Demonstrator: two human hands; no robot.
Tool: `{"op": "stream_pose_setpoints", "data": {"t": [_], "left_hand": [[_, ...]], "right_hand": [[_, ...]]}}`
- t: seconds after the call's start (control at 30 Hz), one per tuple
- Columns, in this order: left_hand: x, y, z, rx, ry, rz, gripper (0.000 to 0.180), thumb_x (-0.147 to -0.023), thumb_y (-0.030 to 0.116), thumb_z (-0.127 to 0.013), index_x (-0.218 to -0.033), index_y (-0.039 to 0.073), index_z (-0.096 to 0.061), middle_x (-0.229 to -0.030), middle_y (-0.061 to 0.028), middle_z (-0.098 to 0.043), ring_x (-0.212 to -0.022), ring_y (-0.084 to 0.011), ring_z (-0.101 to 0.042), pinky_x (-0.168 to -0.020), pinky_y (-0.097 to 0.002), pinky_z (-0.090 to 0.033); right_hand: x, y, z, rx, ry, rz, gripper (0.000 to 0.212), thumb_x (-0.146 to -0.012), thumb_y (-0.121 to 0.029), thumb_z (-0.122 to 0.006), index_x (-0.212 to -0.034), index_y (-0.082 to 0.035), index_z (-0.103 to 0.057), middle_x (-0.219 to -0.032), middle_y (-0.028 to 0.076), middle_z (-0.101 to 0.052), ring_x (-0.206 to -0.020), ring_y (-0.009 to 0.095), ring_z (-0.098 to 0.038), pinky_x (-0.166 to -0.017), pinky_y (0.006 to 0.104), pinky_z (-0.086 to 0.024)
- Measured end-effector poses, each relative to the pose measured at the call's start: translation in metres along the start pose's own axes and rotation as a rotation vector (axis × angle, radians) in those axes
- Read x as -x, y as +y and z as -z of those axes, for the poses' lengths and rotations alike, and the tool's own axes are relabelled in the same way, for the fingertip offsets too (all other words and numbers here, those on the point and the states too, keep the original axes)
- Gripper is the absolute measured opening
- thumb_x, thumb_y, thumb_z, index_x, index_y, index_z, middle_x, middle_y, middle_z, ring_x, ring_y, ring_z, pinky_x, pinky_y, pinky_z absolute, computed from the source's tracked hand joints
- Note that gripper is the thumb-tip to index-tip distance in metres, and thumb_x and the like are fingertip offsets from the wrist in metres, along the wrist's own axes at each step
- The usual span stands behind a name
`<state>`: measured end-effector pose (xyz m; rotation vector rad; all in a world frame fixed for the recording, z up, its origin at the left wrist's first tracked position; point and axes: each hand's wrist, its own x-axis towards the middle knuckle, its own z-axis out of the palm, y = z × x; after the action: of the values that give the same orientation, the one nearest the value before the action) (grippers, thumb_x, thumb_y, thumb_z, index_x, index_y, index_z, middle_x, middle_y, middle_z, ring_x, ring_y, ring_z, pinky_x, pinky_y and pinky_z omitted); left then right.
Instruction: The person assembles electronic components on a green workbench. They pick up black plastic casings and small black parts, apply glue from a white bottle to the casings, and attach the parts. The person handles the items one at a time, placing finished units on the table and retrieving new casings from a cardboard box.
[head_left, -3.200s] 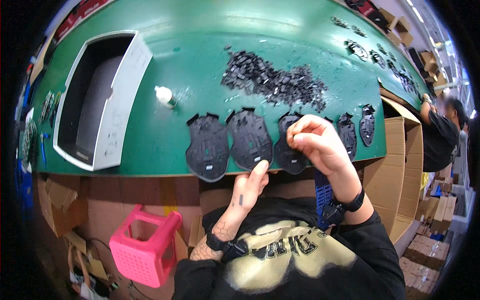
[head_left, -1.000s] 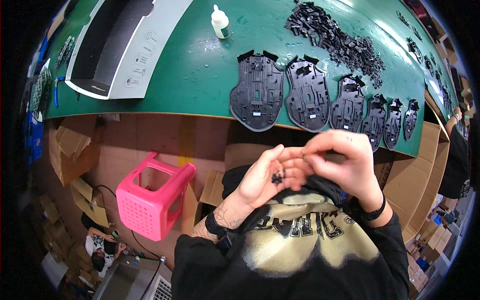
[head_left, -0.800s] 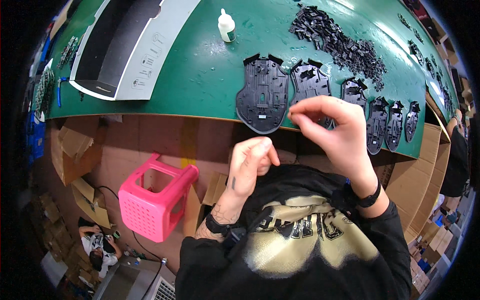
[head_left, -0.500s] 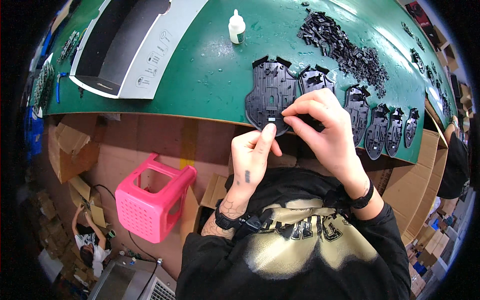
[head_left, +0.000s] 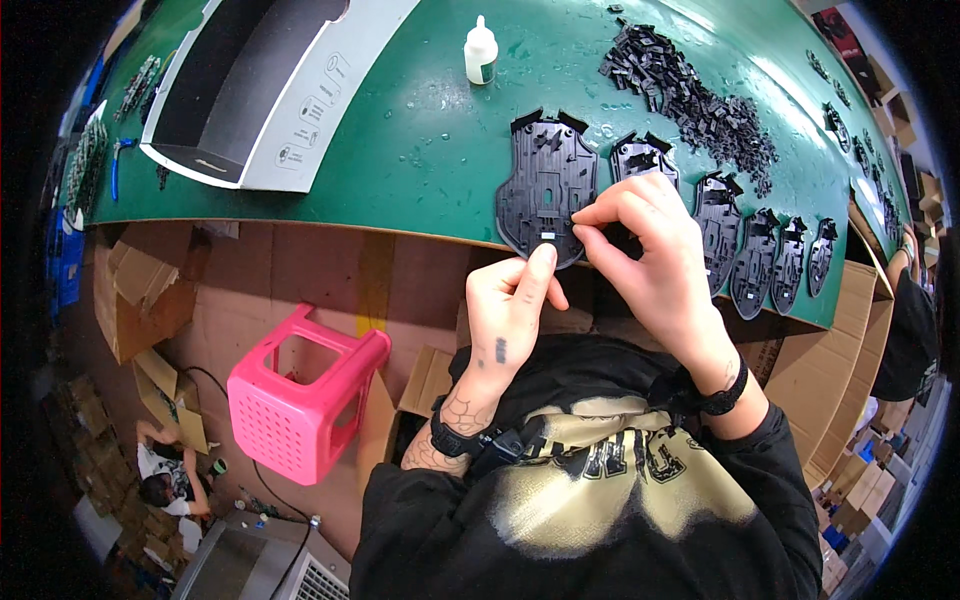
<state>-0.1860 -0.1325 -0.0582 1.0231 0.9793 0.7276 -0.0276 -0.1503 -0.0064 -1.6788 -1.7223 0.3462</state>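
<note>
At the near edge of the green table [head_left: 400,150], our left hand [head_left: 510,310] is loosely curled, its forefinger pressing the black plastic shell [head_left: 548,185] nearest us. Our right hand [head_left: 650,250] pinches at the same shell's edge; what it grips, we cannot tell. Beyond lies an empty white tray [head_left: 290,90].
</note>
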Motion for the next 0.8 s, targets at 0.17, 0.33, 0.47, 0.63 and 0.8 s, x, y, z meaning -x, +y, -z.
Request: {"op": "stream_pose_setpoints", "data": {"t": [0.17, 0.33, 0.47, 0.63, 0.8], "left_hand": [[0.000, -0.001, 0.003, -0.077, -0.019, -0.018, 0.050, -0.096, 0.031, -0.056, -0.056, 0.001, -0.062, -0.047, 0.0063, -0.043, -0.045, -0.0018, -0.034, -0.043, -0.0235, -0.023], [0.012, 0.045, 0.008, -0.405, 0.008, -0.100, 0.045, -0.094, 0.023, -0.058, -0.055, 0.001, -0.062, -0.048, 0.0048, -0.047, -0.045, -0.0032, -0.036, -0.044, -0.0233, -0.024], [0.001, 0.090, 0.019, -0.415, 0.203, -0.436, 0.028, -0.089, 0.013, -0.063, -0.064, -0.001, -0.063, -0.055, 0.0033, -0.049, -0.052, -0.0018, -0.036, -0.046, -0.0228, -0.025], [-0.078, 0.113, 0.023, -0.862, 0.355, -0.532, 0.033, -0.078, 0.026, -0.076, -0.098, 0.005, -0.061, -0.051, -0.0075, -0.049, -0.046, -0.0182, -0.050, -0.048, -0.0334, -0.040], [-0.109, 0.110, 0.021, -0.938, 0.347, -0.735, 0.030, -0.077, 0.026, -0.077, -0.096, 0.004, -0.069, -0.052, -0.0028, -0.046, -0.047, -0.0101, -0.041, -0.047, -0.0287, -0.035]], "right_hand": [[-0.004, -0.002, 0.002, 0.048, -0.058, 0.020, 0.014, -0.072, -0.002, -0.067, -0.080, -0.003, -0.056, -0.077, 0.009, -0.054, -0.077, 0.028, -0.051, -0.071, 0.0372, -0.042], [-0.012, -0.005, 0.010, 0.063, -0.148, 0.009, 0.015, -0.072, -0.001, -0.065, -0.078, -0.004, -0.052, -0.074, 0.009, -0.053, -0.076, 0.029, -0.051, -0.072, 0.0377, -0.042], [-0.023, -0.006, 0.018, 0.066, -0.247, -0.021, 0.011, -0.071, -0.005, -0.065, -0.074, -0.006, -0.054, -0.073, 0.009, -0.057, -0.076, 0.030, -0.053, -0.071, 0.0395, -0.043], [-0.026, -0.006, 0.019, 0.112, -0.188, 0.101, 0.008, -0.070, -0.008, -0.067, -0.071, -0.007, -0.059, -0.070, 0.008, -0.057, -0.075, 0.030, -0.054, -0.071, 0.0402, -0.045], [-0.013, -0.015, 0.038, -0.231, -0.087, -0.158, 0.012, -0.081, -0.013, -0.068, -0.090, -0.006, -0.064, -0.073, 0.002, -0.058, -0.066, 0.016, -0.055, -0.061, 0.0299, -0.044]]}}
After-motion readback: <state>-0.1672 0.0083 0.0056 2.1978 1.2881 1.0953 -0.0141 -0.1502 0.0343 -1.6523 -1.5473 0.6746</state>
